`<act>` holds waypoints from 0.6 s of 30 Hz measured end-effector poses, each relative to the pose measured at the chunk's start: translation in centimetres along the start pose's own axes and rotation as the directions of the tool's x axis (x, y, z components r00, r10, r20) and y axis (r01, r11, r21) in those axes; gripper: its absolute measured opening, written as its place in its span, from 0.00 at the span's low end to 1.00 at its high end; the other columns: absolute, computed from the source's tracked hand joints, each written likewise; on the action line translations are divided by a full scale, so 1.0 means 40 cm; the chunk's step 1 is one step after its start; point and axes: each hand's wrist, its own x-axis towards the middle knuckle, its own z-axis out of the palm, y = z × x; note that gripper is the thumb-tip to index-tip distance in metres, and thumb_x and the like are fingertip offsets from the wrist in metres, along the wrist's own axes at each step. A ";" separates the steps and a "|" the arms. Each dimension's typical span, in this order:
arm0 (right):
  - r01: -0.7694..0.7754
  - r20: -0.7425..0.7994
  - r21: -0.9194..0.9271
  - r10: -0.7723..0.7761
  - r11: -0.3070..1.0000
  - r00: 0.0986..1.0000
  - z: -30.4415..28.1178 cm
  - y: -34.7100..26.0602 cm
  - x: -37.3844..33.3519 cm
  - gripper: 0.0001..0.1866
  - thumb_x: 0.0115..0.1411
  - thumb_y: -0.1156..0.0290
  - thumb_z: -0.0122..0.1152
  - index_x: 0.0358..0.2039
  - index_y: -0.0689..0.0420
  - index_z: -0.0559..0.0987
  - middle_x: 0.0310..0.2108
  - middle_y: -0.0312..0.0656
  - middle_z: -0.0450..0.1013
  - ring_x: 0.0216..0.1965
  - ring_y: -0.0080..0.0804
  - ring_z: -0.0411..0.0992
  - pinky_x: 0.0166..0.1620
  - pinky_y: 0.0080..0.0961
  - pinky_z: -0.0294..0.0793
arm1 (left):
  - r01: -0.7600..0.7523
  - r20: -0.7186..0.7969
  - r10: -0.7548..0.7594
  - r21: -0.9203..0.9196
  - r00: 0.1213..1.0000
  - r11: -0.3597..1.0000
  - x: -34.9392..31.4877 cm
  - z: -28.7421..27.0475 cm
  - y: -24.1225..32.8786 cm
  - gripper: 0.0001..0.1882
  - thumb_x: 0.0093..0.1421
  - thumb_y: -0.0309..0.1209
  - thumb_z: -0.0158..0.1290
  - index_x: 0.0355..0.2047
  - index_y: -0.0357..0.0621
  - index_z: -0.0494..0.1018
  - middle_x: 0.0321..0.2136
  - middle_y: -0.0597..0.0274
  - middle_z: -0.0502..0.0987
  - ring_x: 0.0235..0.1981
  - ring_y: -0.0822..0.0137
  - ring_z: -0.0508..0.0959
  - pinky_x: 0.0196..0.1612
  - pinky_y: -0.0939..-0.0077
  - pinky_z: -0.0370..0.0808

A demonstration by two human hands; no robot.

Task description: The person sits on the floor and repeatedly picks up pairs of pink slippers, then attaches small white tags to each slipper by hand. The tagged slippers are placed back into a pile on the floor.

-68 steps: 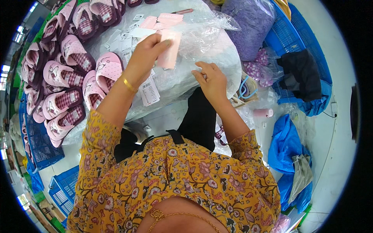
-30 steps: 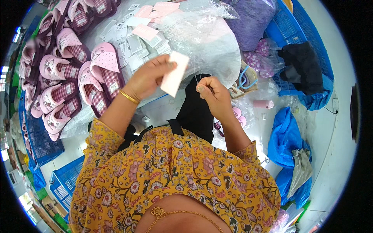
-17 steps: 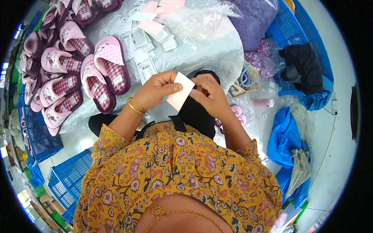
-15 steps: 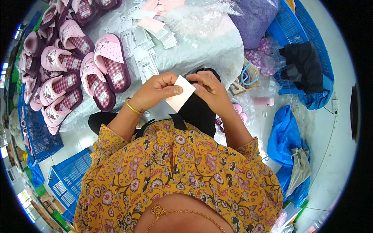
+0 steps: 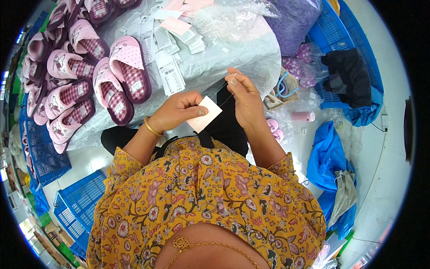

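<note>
My left hand pinches a small, square, pale pink hang tag between thumb and fingers, above my lap. From the tag's upper corner a thin dark string runs up to my right hand. The fingertips of that hand are closed on the string and hold it stretched away from the tag. Beyond my left hand, a pair of pink slippers with checked insoles, one of them a polka-dotted slipper, lies on the plastic-covered surface. Printed white labels lie beside the pair.
More pink slippers are heaped at the far left. Pink and white cards lie farther back. Blue crates stand left and right. An open box, a pink roll and a blue plastic bag are on the right.
My right hand has moved away from the tag, up and to the right, drawing the string out. My left hand has lowered slightly with the tag.
</note>
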 end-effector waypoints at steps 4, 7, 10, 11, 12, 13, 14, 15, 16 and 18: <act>-0.062 0.022 0.139 0.060 0.988 0.998 -0.003 0.009 -0.001 0.10 0.62 0.72 0.63 0.43 0.59 0.78 0.46 0.39 0.73 0.42 0.22 0.70 0.48 0.20 0.68 | -0.002 -0.031 0.002 0.006 1.000 1.000 -0.003 -0.004 -0.012 0.07 0.64 0.32 0.57 0.34 0.42 0.74 0.25 0.77 0.72 0.26 0.85 0.67 0.30 0.87 0.65; -0.060 0.018 0.275 0.057 0.960 0.998 -0.003 0.004 0.005 0.11 0.62 0.73 0.63 0.44 0.58 0.77 0.39 0.36 0.75 0.34 0.19 0.68 0.39 0.17 0.67 | -0.026 -0.167 0.044 0.110 0.985 0.994 0.005 0.003 -0.009 0.06 0.64 0.31 0.57 0.35 0.41 0.74 0.26 0.76 0.74 0.27 0.85 0.69 0.30 0.87 0.66; 0.005 -0.005 0.122 -0.004 0.993 1.000 -0.009 -0.024 0.001 0.11 0.61 0.75 0.62 0.44 0.58 0.77 0.36 0.35 0.75 0.30 0.17 0.67 0.35 0.15 0.66 | -0.049 -0.288 0.069 0.076 0.955 0.996 0.008 0.015 0.006 0.08 0.63 0.31 0.57 0.38 0.40 0.76 0.26 0.74 0.76 0.29 0.84 0.72 0.32 0.87 0.69; 0.031 -0.006 0.022 -0.031 0.999 1.000 -0.011 -0.038 -0.002 0.11 0.61 0.75 0.62 0.45 0.58 0.77 0.35 0.35 0.75 0.30 0.17 0.66 0.34 0.15 0.65 | -0.064 -0.316 0.072 0.036 0.946 0.997 0.009 0.017 0.010 0.09 0.63 0.31 0.58 0.40 0.40 0.77 0.26 0.74 0.76 0.29 0.83 0.73 0.32 0.87 0.70; 0.053 0.044 -0.147 -0.047 0.988 0.998 -0.005 -0.053 -0.014 0.15 0.60 0.76 0.62 0.47 0.60 0.75 0.33 0.35 0.75 0.30 0.16 0.67 0.34 0.13 0.66 | -0.073 -0.346 0.091 0.065 0.934 0.995 0.009 0.015 0.000 0.09 0.62 0.31 0.58 0.40 0.39 0.77 0.28 0.72 0.78 0.32 0.83 0.75 0.34 0.87 0.71; 0.009 0.079 -0.211 0.008 0.977 0.997 0.008 -0.068 -0.029 0.16 0.59 0.76 0.63 0.49 0.60 0.74 0.32 0.35 0.75 0.30 0.16 0.68 0.34 0.13 0.66 | -0.107 -0.360 0.126 0.070 0.924 0.992 0.009 0.020 -0.001 0.09 0.62 0.31 0.58 0.40 0.39 0.77 0.28 0.71 0.78 0.32 0.83 0.75 0.34 0.87 0.71; -0.032 0.105 -0.278 0.064 0.960 0.992 0.025 -0.083 -0.045 0.18 0.59 0.76 0.64 0.50 0.61 0.72 0.32 0.35 0.75 0.30 0.16 0.69 0.35 0.14 0.67 | -0.142 -0.368 0.159 0.073 0.916 0.987 0.012 0.026 -0.001 0.09 0.62 0.31 0.58 0.40 0.39 0.77 0.29 0.71 0.78 0.32 0.83 0.74 0.34 0.86 0.71; -0.071 0.127 -0.344 0.121 0.936 0.985 0.036 -0.088 -0.056 0.21 0.58 0.76 0.64 0.51 0.62 0.71 0.32 0.35 0.75 0.31 0.16 0.69 0.35 0.14 0.68 | -0.176 -0.376 0.192 0.077 0.906 0.981 0.014 0.030 -0.002 0.09 0.62 0.31 0.58 0.40 0.39 0.77 0.29 0.70 0.78 0.32 0.82 0.74 0.34 0.86 0.71; -0.088 0.165 -0.372 0.159 0.924 0.973 0.042 -0.084 -0.059 0.25 0.57 0.76 0.66 0.54 0.63 0.68 0.32 0.35 0.75 0.32 0.16 0.70 0.36 0.14 0.69 | -0.184 -0.387 0.216 0.119 0.896 0.976 0.014 0.031 -0.003 0.09 0.62 0.31 0.58 0.40 0.38 0.77 0.30 0.70 0.78 0.32 0.82 0.74 0.34 0.86 0.71; -0.129 0.174 -0.338 0.197 0.932 0.965 0.049 -0.073 -0.057 0.26 0.56 0.76 0.67 0.54 0.63 0.68 0.32 0.36 0.75 0.32 0.16 0.71 0.36 0.14 0.69 | -0.196 -0.407 0.265 0.204 0.874 0.959 0.017 0.030 -0.006 0.09 0.62 0.30 0.58 0.39 0.38 0.77 0.31 0.69 0.78 0.32 0.82 0.74 0.34 0.85 0.71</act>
